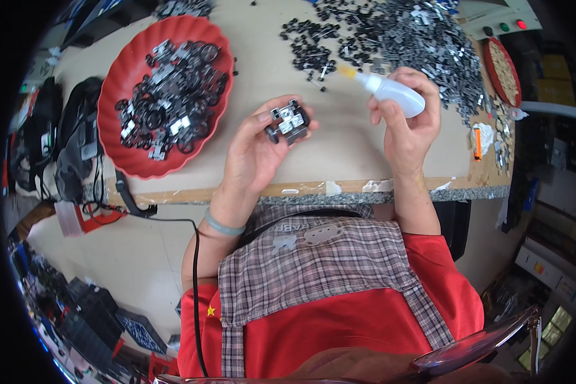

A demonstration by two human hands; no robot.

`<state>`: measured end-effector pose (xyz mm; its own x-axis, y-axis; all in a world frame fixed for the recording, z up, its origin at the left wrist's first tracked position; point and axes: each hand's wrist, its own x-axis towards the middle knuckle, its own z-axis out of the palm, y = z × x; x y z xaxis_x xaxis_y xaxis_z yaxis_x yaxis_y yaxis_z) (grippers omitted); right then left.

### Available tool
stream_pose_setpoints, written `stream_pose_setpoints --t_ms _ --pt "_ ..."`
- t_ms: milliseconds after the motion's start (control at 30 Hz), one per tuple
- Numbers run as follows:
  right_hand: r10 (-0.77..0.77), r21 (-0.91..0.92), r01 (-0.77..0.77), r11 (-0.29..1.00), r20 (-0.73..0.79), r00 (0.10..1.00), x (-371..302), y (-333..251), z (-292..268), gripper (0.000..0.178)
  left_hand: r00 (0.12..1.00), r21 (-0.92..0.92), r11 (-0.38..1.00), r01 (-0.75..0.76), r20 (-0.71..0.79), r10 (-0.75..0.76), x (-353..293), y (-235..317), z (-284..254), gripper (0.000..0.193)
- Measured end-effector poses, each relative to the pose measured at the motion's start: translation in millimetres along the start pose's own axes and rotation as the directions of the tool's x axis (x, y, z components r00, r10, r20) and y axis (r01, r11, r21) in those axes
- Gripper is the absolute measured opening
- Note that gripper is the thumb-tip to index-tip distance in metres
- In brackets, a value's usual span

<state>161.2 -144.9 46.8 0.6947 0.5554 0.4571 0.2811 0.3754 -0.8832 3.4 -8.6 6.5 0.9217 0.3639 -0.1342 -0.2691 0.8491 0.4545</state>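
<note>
Between the fingers and thumb of my left hand (255,146) is a small black and silver toy car chassis (290,123) with dark wheels at its sides. My right hand (411,131) is closed around a translucent white squeeze bottle (400,98), tilted so that its yellowish nozzle (347,71) points up and to the left. A gap of bare tabletop separates the nozzle from the chassis. To the left of my left hand, a red scalloped bowl (112,137) holds a heap of similar black and silver wheeled parts (173,96).
Small black wheel parts (310,48) lie scattered at the far middle. Beside them rises a big pile of grey pieces (422,38). At the right are a red dish (491,54) of small tan pieces and an orange tool (477,144). A black cable (197,275) hangs past my left arm.
</note>
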Motion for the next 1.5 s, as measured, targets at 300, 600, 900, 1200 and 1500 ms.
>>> stream_pose_setpoints --t_ms 300,600,900,1200,1500 --pt "0.268 -0.164 -0.3 0.94 -0.189 0.945 33 10 -58 0.023 1.0 0.036 0.999 0.001 -0.011 0.0 0 2 2 0.053" --pt "0.113 -0.824 0.051 0.564 0.138 0.984 40 25 -50 0.017 1.0 0.019 1.0 -0.001 -0.015 0.002 0 0 -1 0.051" --pt "0.101 -0.823 0.16 0.545 0.254 0.962 39 28 -49 0.017 0.999 0.024 1.0 -0.005 0.038 0.004 -1 1 0 0.043" --pt "0.12 -0.243 0.001 0.97 0.481 0.869 8 -2 1 0.024 0.999 0.114 0.993 0.039 0.008 -0.04 -2 0 3 0.04" --pt "0.056 -0.277 0.093 0.956 0.486 0.872 1 9 13 0.022 0.999 0.129 0.991 0.035 0.026 -0.039 -2 -2 5 0.03"
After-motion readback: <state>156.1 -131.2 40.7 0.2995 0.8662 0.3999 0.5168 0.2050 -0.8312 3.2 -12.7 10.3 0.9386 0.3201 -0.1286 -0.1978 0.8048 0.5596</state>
